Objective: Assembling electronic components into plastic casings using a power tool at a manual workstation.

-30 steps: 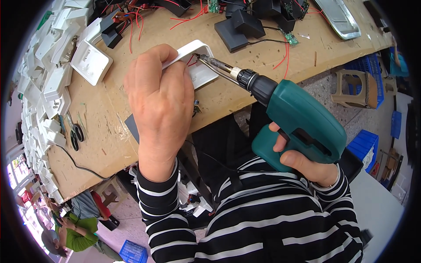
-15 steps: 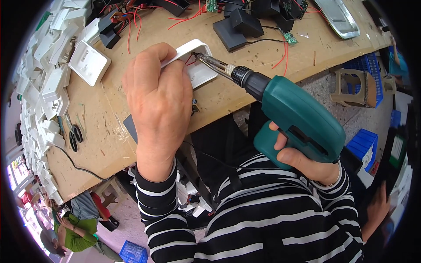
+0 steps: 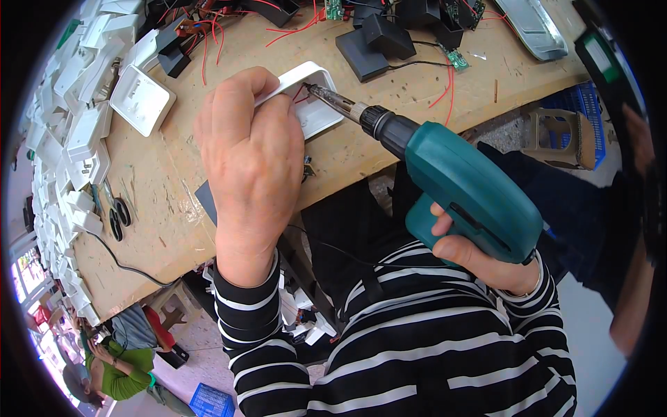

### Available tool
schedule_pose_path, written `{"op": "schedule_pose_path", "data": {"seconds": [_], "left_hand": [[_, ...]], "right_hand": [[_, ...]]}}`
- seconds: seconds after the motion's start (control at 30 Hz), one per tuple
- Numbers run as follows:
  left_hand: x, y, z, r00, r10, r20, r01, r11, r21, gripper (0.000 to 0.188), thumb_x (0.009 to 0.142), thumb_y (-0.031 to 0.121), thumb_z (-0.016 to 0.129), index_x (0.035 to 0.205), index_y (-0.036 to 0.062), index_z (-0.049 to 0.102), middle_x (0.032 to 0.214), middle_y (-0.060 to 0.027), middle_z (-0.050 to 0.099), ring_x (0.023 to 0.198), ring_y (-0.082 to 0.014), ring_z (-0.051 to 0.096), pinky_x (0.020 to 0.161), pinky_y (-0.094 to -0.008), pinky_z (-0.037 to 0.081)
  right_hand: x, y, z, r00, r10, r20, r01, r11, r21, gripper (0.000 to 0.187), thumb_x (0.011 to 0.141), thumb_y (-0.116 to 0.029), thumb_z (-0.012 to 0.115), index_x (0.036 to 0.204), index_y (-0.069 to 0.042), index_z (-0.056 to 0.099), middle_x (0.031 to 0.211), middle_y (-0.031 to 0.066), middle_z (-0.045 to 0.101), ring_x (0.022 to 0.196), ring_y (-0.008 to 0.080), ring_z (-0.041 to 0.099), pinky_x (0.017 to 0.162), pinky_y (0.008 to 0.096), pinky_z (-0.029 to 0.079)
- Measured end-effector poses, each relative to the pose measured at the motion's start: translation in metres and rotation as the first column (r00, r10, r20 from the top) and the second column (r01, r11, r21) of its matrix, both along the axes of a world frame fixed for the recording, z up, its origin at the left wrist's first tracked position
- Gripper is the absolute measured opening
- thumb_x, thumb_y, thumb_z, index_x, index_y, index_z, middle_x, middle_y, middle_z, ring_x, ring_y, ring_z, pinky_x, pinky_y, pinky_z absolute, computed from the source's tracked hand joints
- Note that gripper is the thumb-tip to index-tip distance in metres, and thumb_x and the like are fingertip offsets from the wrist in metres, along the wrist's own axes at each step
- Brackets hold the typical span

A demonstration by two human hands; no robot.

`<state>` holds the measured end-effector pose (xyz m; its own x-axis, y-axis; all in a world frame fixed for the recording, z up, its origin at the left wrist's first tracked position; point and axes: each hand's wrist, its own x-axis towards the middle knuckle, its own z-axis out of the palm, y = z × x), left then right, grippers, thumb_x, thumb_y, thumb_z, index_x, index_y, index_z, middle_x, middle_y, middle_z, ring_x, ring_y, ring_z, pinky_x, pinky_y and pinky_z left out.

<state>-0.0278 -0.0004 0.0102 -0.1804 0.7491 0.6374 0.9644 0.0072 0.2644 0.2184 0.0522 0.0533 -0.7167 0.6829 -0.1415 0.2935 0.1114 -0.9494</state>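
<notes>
My left hand is closed around a white plastic housing, held over the table near its front edge. A red wire shows inside the housing; the rest of the inside is hidden by my fingers. My right hand grips the handle of a green pistol-shaped soldering gun. Its metal tip points left into the housing's opening, beside the red wire. Whether the tip touches anything inside cannot be made out. Below my left wrist, part of a small circuit board shows at the table edge.
White plastic housings are heaped along the left, one lying apart. Scissors and a black cable lie nearby. Black boxes, red wires and green boards fill the back. A metal tray stands far right. Another person's arm is at right.
The soldering gun's body has shifted slightly left and down, its tip staying at the housing. My left hand holds still. At the right, another person has moved in closer to the table.
</notes>
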Motion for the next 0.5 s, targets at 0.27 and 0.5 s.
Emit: {"op": "schedule_pose_path", "data": {"seconds": [0.27, 0.5], "left_hand": [[-0.0001, -0.0015, 0.0007, 1.0, 0.007, -0.012, -0.007, 1.0, -0.016, 0.011, 0.065, -0.003, 0.061, 0.075, -0.001, 0.058, 0.094, -0.0089, 0.055, 0.084, -0.0256, 0.054, 0.073, -0.0361, 0.041], [0.0002, -0.0018, 0.0026, 1.0, 0.004, -0.007, -0.004, 1.0, -0.018, 0.011, 0.065, -0.002, 0.061, 0.075, -0.001, 0.058, 0.094, -0.0092, 0.055, 0.085, -0.0258, 0.054, 0.074, -0.0365, 0.041]], "right_hand": [[-0.0024, 0.0004, 0.0002, 0.999, 0.005, -0.044, -0.003, 0.998, 0.064, 0.055, 0.07, -0.016, 0.079, 0.114, 0.005, 0.053, 0.093, 0.0114, 0.061, 0.072, 0.016, 0.061, 0.063, 0.0246, 0.049], [-0.0029, -0.0007, -0.0039, 0.996, -0.003, -0.09, 0.014, 0.993, 0.119, 0.054, 0.07, -0.015, 0.08, 0.112, 0.005, 0.053, 0.09, 0.0104, 0.061, 0.069, 0.0146, 0.06, 0.06, 0.0238, 0.048]]}}
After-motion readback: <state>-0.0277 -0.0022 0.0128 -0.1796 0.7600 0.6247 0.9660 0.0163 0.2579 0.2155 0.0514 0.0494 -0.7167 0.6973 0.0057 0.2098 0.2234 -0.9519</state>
